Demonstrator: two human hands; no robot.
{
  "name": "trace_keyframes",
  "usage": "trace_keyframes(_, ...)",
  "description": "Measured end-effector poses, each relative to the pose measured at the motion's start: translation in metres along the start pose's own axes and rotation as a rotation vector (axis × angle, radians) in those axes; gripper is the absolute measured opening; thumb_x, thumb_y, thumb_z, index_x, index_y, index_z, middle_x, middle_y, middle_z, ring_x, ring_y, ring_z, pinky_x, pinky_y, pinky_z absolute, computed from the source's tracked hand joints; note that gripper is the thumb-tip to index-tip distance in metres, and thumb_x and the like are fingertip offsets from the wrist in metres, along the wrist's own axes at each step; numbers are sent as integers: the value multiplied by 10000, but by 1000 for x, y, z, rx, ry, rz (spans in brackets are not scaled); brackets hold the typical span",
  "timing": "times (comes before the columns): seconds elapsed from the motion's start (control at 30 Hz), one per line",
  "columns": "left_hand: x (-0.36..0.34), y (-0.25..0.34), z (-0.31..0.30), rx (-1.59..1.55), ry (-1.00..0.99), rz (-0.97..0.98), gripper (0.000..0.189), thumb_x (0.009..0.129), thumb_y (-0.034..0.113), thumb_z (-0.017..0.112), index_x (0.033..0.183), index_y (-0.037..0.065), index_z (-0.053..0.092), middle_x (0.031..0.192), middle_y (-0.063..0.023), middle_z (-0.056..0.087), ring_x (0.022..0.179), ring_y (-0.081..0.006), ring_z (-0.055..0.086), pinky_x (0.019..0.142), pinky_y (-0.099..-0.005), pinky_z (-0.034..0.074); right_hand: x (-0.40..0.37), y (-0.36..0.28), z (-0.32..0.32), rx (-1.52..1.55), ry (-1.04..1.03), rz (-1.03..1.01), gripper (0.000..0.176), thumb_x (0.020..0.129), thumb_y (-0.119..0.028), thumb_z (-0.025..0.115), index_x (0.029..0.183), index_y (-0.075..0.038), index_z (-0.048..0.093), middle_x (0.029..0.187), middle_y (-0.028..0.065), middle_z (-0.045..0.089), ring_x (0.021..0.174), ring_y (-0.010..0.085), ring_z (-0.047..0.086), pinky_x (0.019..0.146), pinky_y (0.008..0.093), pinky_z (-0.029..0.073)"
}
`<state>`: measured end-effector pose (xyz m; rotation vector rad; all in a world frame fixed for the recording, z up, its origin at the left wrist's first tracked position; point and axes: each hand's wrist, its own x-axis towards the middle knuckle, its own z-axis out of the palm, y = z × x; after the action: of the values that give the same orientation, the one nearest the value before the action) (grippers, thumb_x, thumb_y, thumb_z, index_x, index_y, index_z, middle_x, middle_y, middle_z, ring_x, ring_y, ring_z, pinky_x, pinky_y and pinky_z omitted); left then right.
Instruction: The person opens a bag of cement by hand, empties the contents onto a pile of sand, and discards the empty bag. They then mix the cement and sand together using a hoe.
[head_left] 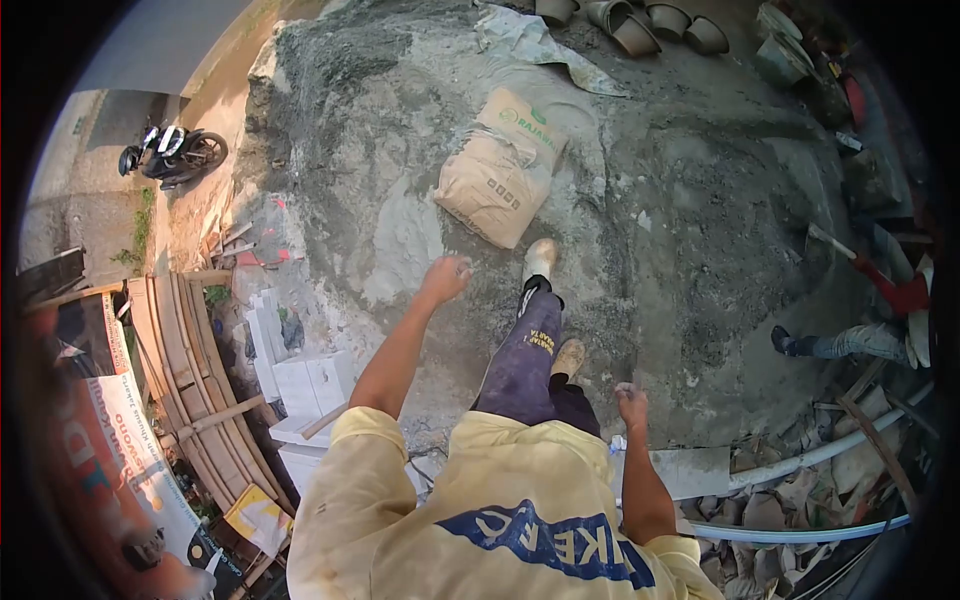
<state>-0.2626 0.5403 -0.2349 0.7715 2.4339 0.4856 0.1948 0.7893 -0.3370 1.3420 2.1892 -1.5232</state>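
Observation:
My left hand hangs in the air over the grey ground, its fingers loosely curled and nothing visible in them. Just ahead of it lies a bulging paper cement sack with green and dark print, powder around it. At my right side, my right hand is low beside my leg, fingers curled in, with nothing seen in it. My feet in pale dusty shoes stand on the ground, one foot forward near the sack's lower end.
Several buckets lie at the far edge by a crumpled sheet. White blocks and planks are stacked left. A co-worker's leg and a long-handled tool are at right. A motorbike stands far left.

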Motion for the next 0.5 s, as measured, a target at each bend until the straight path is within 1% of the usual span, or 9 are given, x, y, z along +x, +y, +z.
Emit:
trace_keyframes(0.13, 149, 7, 15, 156, -2, -6, 298, 769, 208, 618, 1025, 56, 614, 1033, -189, 591, 908, -323, 594, 788, -374, 475, 8, 15, -4, -153, -26, 355, 140, 766, -116, 563, 847, -44, 650, 705, 87, 644, 665, 187, 627, 594, 326, 481)
trace_keyframes(0.2, 217, 4, 27, 301, -100, 133, 265, 800, 180, 566, 1047, 105, 623, 1179, -169, 516, 1061, -309, 518, 858, -396, 436, 37, -19, -1, -215, -74, 420, 139, 763, -121, 560, 834, -49, 655, 707, 117, 640, 682, 234, 631, 615, 351, 485)
trace_keyframes(0.23, 250, -4, 37, 300, -118, 133, 265, 800, 180, 566, 1047, 105, 623, 1179, -169, 516, 1061, -309, 518, 858, -396, 436, 52, -28, 9, -276, -120, 476, 139, 760, -126, 557, 822, -55, 659, 710, 147, 637, 699, 280, 636, 636, 376, 488)
trace_keyframes(0.27, 281, -11, 49, 494, -181, 194, 274, 822, 176, 524, 1079, 135, 609, 1250, -151, 454, 1128, -302, 456, 907, -421, 388, 75, -23, 26, -277, -126, 496, 139, 760, -126, 557, 822, -55, 659, 710, 147, 637, 699, 280, 636, 636, 376, 488)
trace_keyframes(0.33, 338, -30, 77, 685, -259, 267, 290, 843, 171, 482, 1110, 164, 596, 1321, -133, 392, 1195, -295, 395, 956, -446, 339, 135, -13, 68, -527, -147, 225, 139, 761, -144, 562, 819, -69, 664, 748, 182, 625, 725, 329, 622, 671, 399, 485)
trace_keyframes(0.4, 383, -52, 104, 865, -135, 443, 309, 876, 189, 411, 1144, 204, 564, 1402, -90, 291, 1309, -270, 214, 1028, -497, 193, 209, -22, 123, -326, -42, 113, 149, 772, -164, 574, 832, -55, 656, 758, 191, 619, 733, 347, 613, 668, 396, 481)
trace_keyframes(0.43, 401, -60, 113, 864, -154, 446, 309, 876, 189, 411, 1144, 204, 564, 1402, -90, 291, 1309, -270, 214, 1028, -497, 193, 253, -64, 139, -276, -109, 147, 181, 781, -176, 580, 854, -22, 640, 790, 199, 619, 763, 338, 614, 670, 393, 471)
trace_keyframes(0.47, 417, -64, 117, 903, -168, 528, 319, 878, 195, 413, 1168, 216, 544, 1427, -60, 243, 1331, -267, 150, 1044, -501, 122, 292, -103, 157, -234, -117, 167, 195, 786, -168, 583, 863, 7, 624, 790, 204, 612, 753, 338, 608, 667, 393, 462)
trace_keyframes(0.5, 429, -67, 120, 941, -184, 607, 332, 879, 201, 416, 1192, 228, 524, 1452, -31, 195, 1353, -264, 85, 1060, -504, 51, 333, -113, 183, -153, -94, -52, 177, 789, -125, 568, 880, 20, 615, 834, 203, 600, 764, 335, 595, 684, 383, 453)
